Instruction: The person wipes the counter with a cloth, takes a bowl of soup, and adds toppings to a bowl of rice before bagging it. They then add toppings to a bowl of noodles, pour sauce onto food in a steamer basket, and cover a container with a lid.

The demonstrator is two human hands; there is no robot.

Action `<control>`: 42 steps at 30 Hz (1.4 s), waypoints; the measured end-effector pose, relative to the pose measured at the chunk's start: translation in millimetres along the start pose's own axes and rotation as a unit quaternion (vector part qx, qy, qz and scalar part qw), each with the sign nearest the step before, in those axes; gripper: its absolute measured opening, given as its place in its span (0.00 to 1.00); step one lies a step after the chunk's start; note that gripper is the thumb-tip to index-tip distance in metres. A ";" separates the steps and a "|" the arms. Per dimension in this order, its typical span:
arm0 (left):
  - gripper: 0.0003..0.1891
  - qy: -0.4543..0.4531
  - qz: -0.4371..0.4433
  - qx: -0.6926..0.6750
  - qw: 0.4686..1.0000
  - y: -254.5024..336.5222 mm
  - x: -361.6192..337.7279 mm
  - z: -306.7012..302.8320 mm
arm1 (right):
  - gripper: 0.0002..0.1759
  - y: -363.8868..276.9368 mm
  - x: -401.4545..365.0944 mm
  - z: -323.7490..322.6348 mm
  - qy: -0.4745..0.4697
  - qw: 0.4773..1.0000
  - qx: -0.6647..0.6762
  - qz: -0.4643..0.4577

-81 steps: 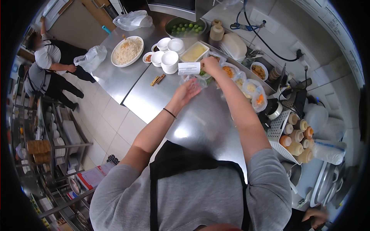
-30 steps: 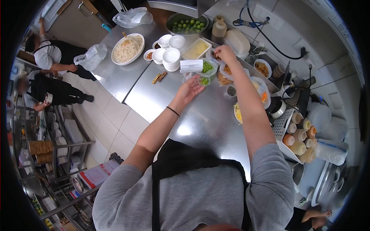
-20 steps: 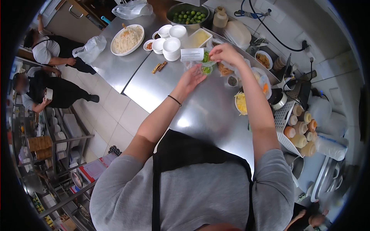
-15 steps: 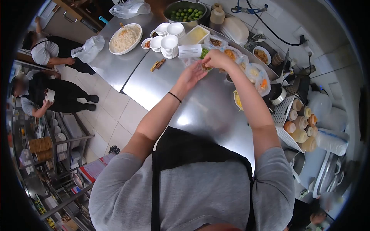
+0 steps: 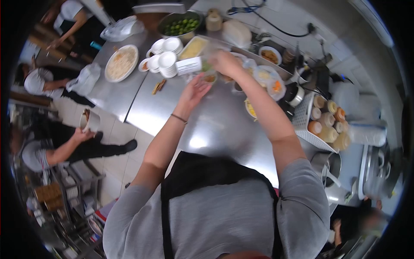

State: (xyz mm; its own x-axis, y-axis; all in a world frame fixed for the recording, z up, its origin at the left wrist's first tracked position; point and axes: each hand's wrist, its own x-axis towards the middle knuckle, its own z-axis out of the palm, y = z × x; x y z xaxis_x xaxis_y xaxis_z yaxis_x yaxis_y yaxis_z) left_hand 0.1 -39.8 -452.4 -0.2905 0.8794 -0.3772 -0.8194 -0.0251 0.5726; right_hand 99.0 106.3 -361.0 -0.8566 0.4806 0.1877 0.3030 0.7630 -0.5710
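My left hand (image 5: 196, 91) is palm up at the far part of the steel table (image 5: 215, 125), its fingers curled against a small clear cup (image 5: 210, 78) with brownish contents. Just above and to the right of the cup is my right hand (image 5: 223, 64), its fingers smeared by motion; what they hold, if anything, cannot be made out. A white label card (image 5: 189, 65) stands left of the hands, beside stacked white bowls (image 5: 167, 61). Behind it sits a tub of pale yellow food (image 5: 193, 47). Bags of chopped food (image 5: 264, 74) lie to the right.
A white dish of rice (image 5: 122, 64) is at the left, a bowl of limes (image 5: 181, 26) at the back. At the right stands a white basket (image 5: 308, 121) with sauce bottles. A co-worker's hand (image 5: 82, 134) holds a white container (image 5: 90, 121) at the left.
The view has shifted, moving the table items left. My right hand has lifted away from the small cup and my left hand. The co-worker with the container has come closer.
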 end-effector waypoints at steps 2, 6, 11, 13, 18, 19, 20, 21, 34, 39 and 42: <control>0.20 -0.011 -0.007 0.003 1.000 -0.4 0.8 -1.7 | 0.14 1.2 6.5 -14.1 0.077 0.994 -0.055 0.055; 0.21 -0.014 -0.014 0.013 1.000 -3.8 -8.2 0.1 | 0.17 61.1 4.6 -22.1 0.129 0.977 -0.170 -0.001; 0.21 -0.037 -0.025 0.031 0.999 2.5 -30.6 -6.3 | 0.15 80.0 -30.2 -95.2 0.097 0.991 -0.070 0.054; 0.20 -0.016 -0.028 0.046 0.998 8.5 -47.8 -8.2 | 0.17 89.9 -47.5 -146.0 0.083 0.969 -0.106 0.206; 0.19 0.018 -0.070 0.070 0.995 0.6 -59.9 -47.0 | 0.14 215.1 -76.6 -206.6 0.167 0.898 -0.306 0.270; 0.19 0.025 -0.084 0.075 0.993 -1.6 -61.6 -48.2 | 0.13 241.3 -79.3 -208.9 0.180 0.897 -0.305 0.264; 0.19 0.024 -0.083 0.074 0.994 -3.5 -62.5 -47.4 | 0.13 257.3 -77.1 -209.9 0.194 0.896 -0.304 0.258; 0.18 0.030 -0.086 0.071 0.993 -4.8 -63.4 -46.8 | 0.13 263.9 -71.2 -209.9 0.194 0.896 -0.306 0.257; 0.16 0.064 -0.086 0.064 0.992 -17.5 -63.7 -53.0 | 0.16 270.0 -64.3 -195.2 -0.001 0.837 -0.345 0.425; 0.17 0.058 -0.077 0.067 0.993 -19.9 -63.3 -54.8 | 0.12 301.1 -69.7 -220.0 -0.036 0.822 -0.468 0.323; 0.18 0.049 -0.073 0.070 0.994 -21.2 -62.1 -56.7 | 0.10 300.5 -74.2 -226.4 -0.021 0.852 -0.457 0.255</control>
State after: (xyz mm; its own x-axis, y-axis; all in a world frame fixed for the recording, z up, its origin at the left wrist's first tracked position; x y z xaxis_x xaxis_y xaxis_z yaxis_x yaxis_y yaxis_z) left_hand 7.5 -120.8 -482.4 -0.2256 0.8181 -0.5290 -0.7813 0.1724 0.5998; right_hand 348.2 397.8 -365.6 -0.5253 0.8487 0.0616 0.8220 0.4874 0.2945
